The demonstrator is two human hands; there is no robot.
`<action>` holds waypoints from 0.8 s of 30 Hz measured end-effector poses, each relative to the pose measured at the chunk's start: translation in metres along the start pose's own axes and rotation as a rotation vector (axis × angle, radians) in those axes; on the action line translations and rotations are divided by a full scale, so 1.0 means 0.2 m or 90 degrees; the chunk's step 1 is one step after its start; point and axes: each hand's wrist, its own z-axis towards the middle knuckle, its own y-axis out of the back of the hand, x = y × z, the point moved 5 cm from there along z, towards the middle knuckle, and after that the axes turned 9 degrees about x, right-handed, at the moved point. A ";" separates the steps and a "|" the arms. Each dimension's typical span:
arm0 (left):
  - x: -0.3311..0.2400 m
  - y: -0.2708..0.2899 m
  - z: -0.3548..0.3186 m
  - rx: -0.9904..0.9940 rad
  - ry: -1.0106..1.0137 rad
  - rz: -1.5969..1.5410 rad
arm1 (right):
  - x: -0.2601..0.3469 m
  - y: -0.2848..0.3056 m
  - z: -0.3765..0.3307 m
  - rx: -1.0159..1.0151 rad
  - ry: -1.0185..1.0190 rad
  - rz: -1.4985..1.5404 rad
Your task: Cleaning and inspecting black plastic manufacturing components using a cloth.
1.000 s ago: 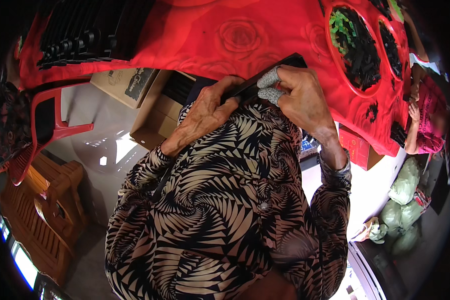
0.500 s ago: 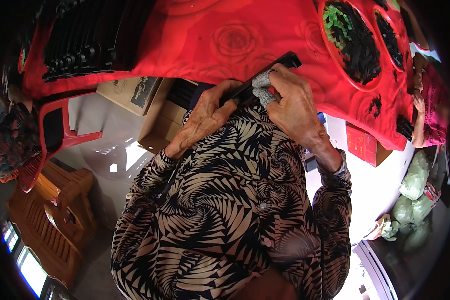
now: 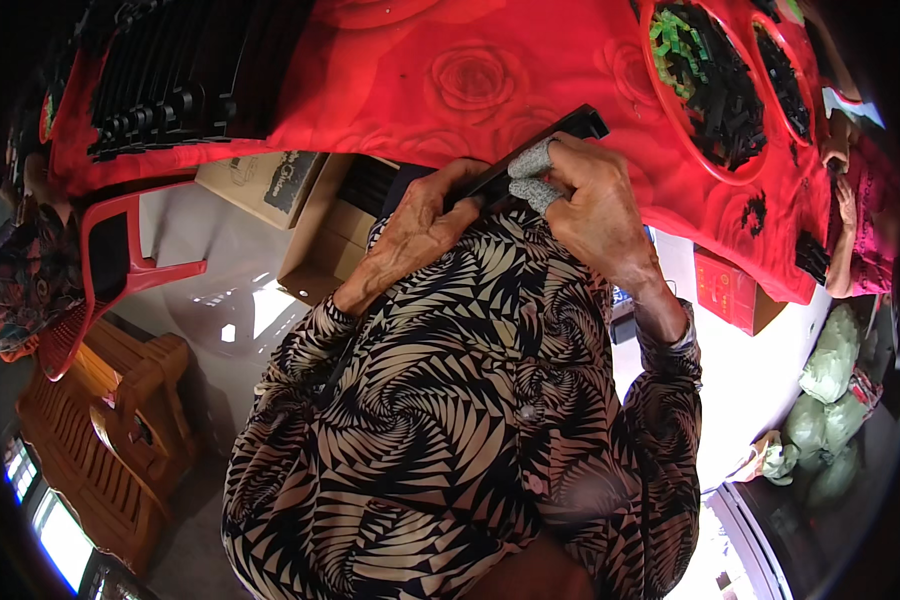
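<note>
A long black plastic bar (image 3: 576,124) with a hooked far end slants in front of my body at the red table's near edge. My left hand (image 3: 422,222) is closed around its lower left end, thumb on top. My right hand (image 3: 606,205) grips the bar closer to its far end. Grey knitted finger covers (image 3: 533,178) sit on its thumb and forefinger, which bend against the bar. Whether the right fingertips pinch some small piece is hidden.
Many similar black bars (image 3: 170,100) lie stacked at the table's left. On the right, red-rimmed trays (image 3: 660,110) hold small black and green pieces. An open cardboard box (image 3: 305,255) stands below the edge. A red chair (image 3: 110,240) is left; another person's arm (image 3: 842,235) shows far right.
The bar and my right hand have shifted very slightly to the right. Both hands keep their hold.
</note>
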 end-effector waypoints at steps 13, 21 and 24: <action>-0.03 -0.01 -0.02 -0.029 -0.002 0.050 | 0.04 -0.03 -0.03 0.045 0.019 -0.190; 0.00 -0.01 0.00 -0.047 -0.079 0.041 | 0.06 -0.03 -0.03 0.022 0.000 -0.227; -0.01 -0.01 0.00 -0.051 -0.098 0.040 | 0.03 -0.04 -0.04 -0.031 0.031 -0.198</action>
